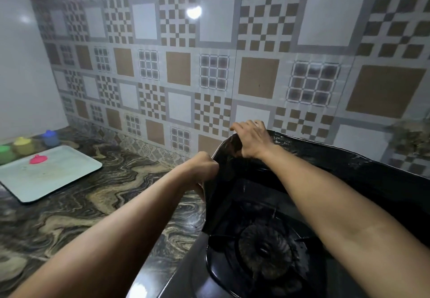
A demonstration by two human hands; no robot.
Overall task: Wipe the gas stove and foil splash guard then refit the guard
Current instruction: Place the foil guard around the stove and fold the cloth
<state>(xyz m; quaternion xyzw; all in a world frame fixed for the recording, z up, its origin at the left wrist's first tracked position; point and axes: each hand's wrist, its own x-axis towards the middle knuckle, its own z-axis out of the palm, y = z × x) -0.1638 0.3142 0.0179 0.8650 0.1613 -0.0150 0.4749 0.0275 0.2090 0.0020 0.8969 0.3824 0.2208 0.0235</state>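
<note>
Two bare hands grip the foil splash guard (349,172) at its left corner, beside the gas stove (267,262). Fingers of the left hand (204,169) are curled tight around the front-left vertical edge of the guard, the fist at about 9 o'clock from the burner (265,253). Fingers of the right hand (251,141) are bent over the top rim at the corner fold, at about 12 o'clock from the left hand, pinching the sheet where side panel meets back panel.

Seen from the inside, the guard looks dark, glossy and wrinkled, with a thin bright line along its upper rim. Its side panel stands upright along the stove's left edge; its back panel runs toward 3 o'clock, just in front of the patterned wall tiles (209,65). Below it sit the round ribbed burner and the black pan support, both dark and dull.

Open countertop (116,193), marbled in brown and cream, stretches toward 9 o'clock from the stove's left edge. Farther out at 9 o'clock lies a pale tray (58,176) carrying a small pink lid (38,159), well apart from the hands. Green (5,153), yellow (23,145) and blue (50,137) containers stand at the tray's far edge, near the corner where the tiles meet a plain white wall (23,65).
</note>
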